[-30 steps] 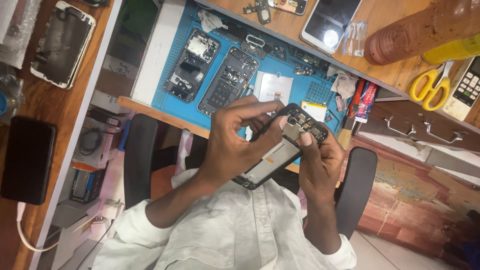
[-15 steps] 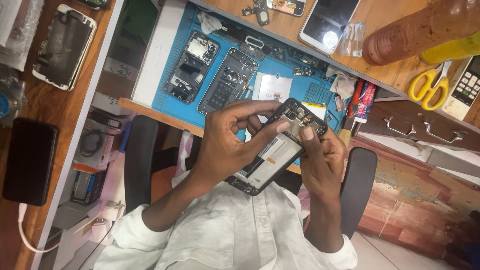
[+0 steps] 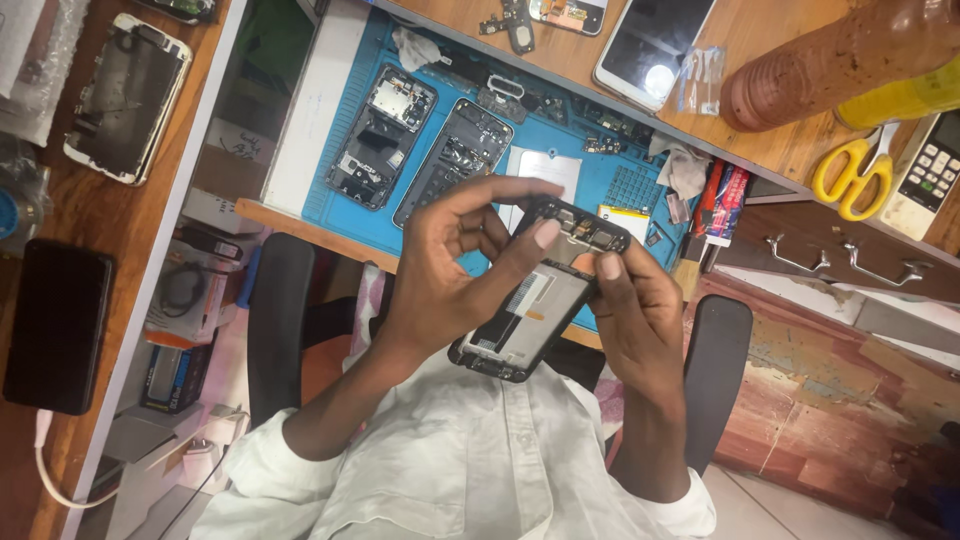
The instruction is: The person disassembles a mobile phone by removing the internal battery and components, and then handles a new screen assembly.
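Above my lap I hold an opened black phone [image 3: 525, 320], back cover off, a silver plate and small parts showing inside. My left hand [image 3: 440, 270] grips its left side, with the index finger stretched over the top end and the thumb pressed beside it. My right hand [image 3: 635, 310] supports the right edge, and its thumb rests on the phone's upper corner. Both hands are shut on the phone.
A blue work mat [image 3: 330, 150] on the wooden desk carries two stripped phone frames [image 3: 382, 135] [image 3: 455, 160] and small parts. Nearby are yellow scissors [image 3: 850, 170], a white-edged phone [image 3: 655, 45], a brown bottle [image 3: 830, 60], a black phone [image 3: 55, 325] and a broken screen frame [image 3: 125, 95].
The phone has shifted slightly in my hands. My left index finger now reaches further along its top end. Both hands keep their hold.
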